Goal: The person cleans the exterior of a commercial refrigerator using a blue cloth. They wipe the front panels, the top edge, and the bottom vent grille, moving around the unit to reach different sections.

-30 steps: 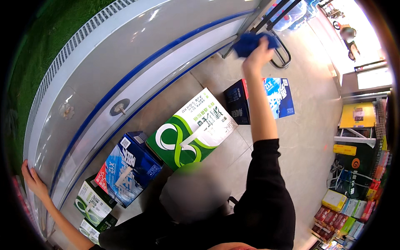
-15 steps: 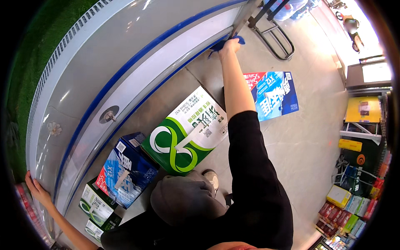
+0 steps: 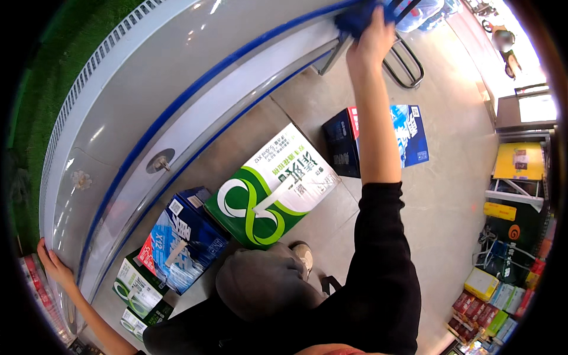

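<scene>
My right hand (image 3: 371, 42) grips a blue cloth (image 3: 351, 21) against the upper right end of a curved grey cabinet (image 3: 106, 130) with blue trim, near a metal post. My left hand (image 3: 56, 266) rests with fingers apart on the cabinet's rounded edge at the lower left. Below my right arm sits a blue, red-topped carton (image 3: 414, 142), partly hidden by the arm. A green-and-white carton (image 3: 239, 204) lies beside it along the cabinet's base, followed by another blue carton (image 3: 198, 242) and smaller green-and-white cartons (image 3: 137, 287). My knee and shoe show at the bottom centre.
A black metal tube frame (image 3: 417, 74) stands on the tiled floor (image 3: 449, 201) at the upper right. Shelving with several coloured boxes (image 3: 479, 284) lines the right side. Beyond a bright doorway are parked scooters (image 3: 509, 56). Green artificial turf (image 3: 44, 53) borders the cabinet.
My right hand and cloth dipped to the cabinet's lower edge half a second ago, and are now higher and farther right, on the upper band. My left hand has shifted slightly along the edge.
</scene>
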A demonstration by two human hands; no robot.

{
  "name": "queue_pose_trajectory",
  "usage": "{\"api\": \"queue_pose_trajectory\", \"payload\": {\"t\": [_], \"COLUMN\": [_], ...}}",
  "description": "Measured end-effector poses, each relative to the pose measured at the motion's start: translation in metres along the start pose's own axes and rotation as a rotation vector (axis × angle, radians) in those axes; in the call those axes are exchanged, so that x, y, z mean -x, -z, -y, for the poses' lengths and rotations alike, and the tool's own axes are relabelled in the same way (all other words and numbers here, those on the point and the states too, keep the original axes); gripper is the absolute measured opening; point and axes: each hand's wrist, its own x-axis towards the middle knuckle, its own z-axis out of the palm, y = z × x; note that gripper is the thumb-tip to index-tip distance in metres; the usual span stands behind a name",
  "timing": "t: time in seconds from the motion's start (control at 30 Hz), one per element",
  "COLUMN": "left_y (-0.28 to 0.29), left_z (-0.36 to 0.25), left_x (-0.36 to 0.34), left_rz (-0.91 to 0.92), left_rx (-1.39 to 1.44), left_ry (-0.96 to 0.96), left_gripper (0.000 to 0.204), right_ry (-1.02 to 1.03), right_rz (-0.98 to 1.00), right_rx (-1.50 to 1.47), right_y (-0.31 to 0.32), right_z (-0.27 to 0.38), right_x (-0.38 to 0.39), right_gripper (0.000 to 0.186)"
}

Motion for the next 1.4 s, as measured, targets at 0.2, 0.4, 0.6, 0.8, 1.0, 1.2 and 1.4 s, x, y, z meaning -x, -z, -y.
{"api": "queue_pose_trajectory", "payload": {"t": [0.2,0.4,0.6,0.8,1.0,1.2,1.4], "left_y": [-0.008,-0.002,-0.005,-0.004,0.002,-0.002,-0.002], "left_z": [-0.001,-0.008,-0.018,-0.051,-0.049,-0.059,-0.059], "left_x": [-0.006,-0.003,-0.010,-0.015,-0.007,-0.013,-0.010], "left_rz": [0.020,0.000,0.011,-0.011,-0.030,-0.046,-0.042], "left_rx": [-0.001,-0.023,-0.017,-0.058,-0.014,-0.004,-0.022], "left_ry": [-0.015,-0.016,-0.010,0.038,0.059,0.028,0.036], "left_gripper": [0.041,0.040,0.038,0.037,0.037,0.037,0.038], "right_ry": [1.128,0.715,0.594,0.955,1.470,1.027,1.101], "right_rz": [0.044,-0.118,-0.018,0.000,0.272,0.113,0.523], "right_rx": [0.947,1.065,1.252,0.874,1.596,1.443,1.683], "right_y": [-0.007,0.060,0.076,-0.008,-0.068,-0.016,-0.020], "right_z": [-0.008,-0.101,-0.092,0.022,0.080,0.032,0.094], "right_x": [-0.048,0.015,0.019,-0.032,-0.084,-0.053,-0.069], "right_gripper": [0.028,0.034,0.040,0.029,0.025,0.042,0.030]}}
